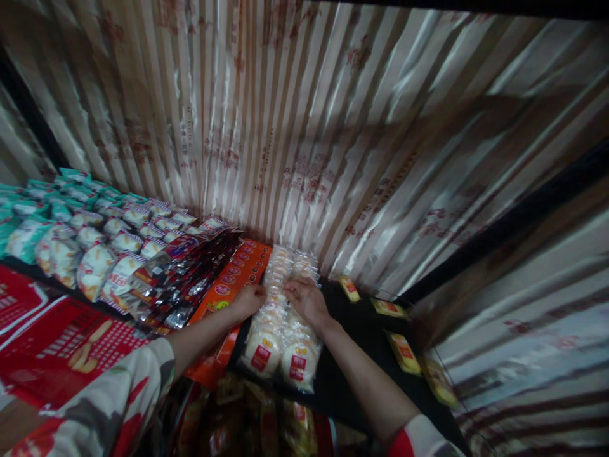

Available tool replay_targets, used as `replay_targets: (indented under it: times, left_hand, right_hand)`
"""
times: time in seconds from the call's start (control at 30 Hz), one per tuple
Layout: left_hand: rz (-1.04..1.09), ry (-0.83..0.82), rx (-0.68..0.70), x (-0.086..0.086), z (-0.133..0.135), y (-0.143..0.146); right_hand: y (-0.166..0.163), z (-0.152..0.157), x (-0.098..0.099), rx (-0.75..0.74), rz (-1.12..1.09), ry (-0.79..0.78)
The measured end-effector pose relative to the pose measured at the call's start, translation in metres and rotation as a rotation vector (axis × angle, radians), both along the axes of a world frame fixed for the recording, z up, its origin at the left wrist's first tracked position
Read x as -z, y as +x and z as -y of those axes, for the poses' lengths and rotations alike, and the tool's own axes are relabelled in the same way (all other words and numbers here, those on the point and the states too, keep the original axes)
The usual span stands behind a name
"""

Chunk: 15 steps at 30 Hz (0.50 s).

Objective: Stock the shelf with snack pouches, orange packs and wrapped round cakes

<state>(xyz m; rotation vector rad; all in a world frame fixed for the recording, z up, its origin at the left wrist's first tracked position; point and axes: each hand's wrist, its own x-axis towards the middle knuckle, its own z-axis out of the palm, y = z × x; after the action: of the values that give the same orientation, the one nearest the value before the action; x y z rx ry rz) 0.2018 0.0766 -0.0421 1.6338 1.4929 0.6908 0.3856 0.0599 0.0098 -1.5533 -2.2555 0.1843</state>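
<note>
Two rows of round, pale pastries in clear wrappers (260,351) lie overlapped on a black shelf (347,355). Red labels show on the front packets. At the outer edge of the left row, my left hand (250,301) has its fingers bent and pressed together on a wrapped pastry. My right hand (307,301) reaches over the right row, its fingers pinched on a wrapped pastry near the gap between the rows. The exact grip of both hands is partly hidden and blurred.
An orange printed sheet (238,270) borders the rows, with dark shiny packets (190,270) beside it. Further left are white-and-green packets (28,238) and a red printed panel (90,346). Yellow packets (403,353) lie at right. A pleated curtain (295,127) stands behind.
</note>
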Motion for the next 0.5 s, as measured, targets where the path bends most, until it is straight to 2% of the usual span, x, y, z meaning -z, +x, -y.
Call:
replay_targets:
  times: [0.13, 0.33, 0.5]
  left_hand:
    - [-0.006, 0.004, -0.051, 0.006, -0.003, 0.001]
    - [-0.042, 0.006, -0.104, -0.002, -0.001, 0.0]
    - [-0.134, -0.019, -0.167, -0.015, 0.012, -0.011]
  right_hand:
    - [0.0, 0.009, -0.004, -0.104, 0.039, -0.067]
    - [-0.009, 0.012, -0.001, 0.024, 0.029, -0.063]
    - [-0.012, 0.013, 0.002, 0.048, 0.062, -0.03]
